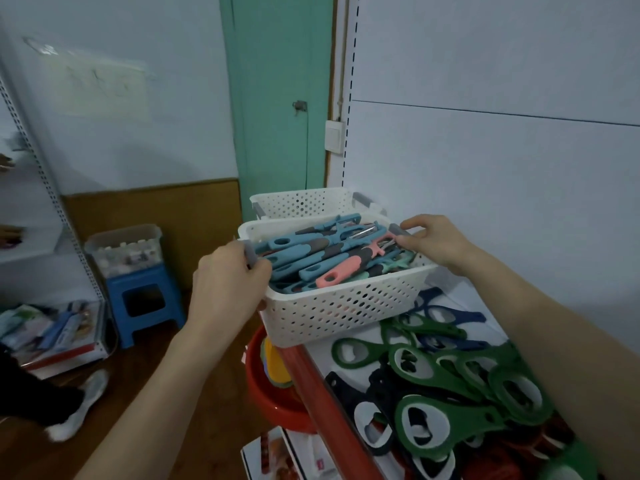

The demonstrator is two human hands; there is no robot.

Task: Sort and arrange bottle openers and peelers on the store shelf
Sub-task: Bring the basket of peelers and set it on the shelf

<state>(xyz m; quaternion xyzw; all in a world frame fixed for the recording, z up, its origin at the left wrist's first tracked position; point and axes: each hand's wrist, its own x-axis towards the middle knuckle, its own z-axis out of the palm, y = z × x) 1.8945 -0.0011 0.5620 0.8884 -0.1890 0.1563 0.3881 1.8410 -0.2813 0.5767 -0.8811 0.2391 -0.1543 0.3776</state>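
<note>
- Step, as I judge it: placing the basket (346, 306) of peelers (322, 258); left hand (225, 282) and right hand (436, 244) each grip a grey handle.
- It is at the far-left end of the shelf (464, 294), bottle openers (450, 375) loose nearer.
- Next likely needs squaring it up.

I log pale blue walls (138, 140), a green door (277, 98) with a white switch (335, 136) beside it, brown lower panelling (156, 209), a wooden floor (180, 386), and a blue stool (145, 296) bearing a clear tub (124, 247).

Behind the gripped basket (346, 306), a second basket (301, 201) is half hidden. Below the grip, some bottle openers (481, 415) are cut off.
</note>
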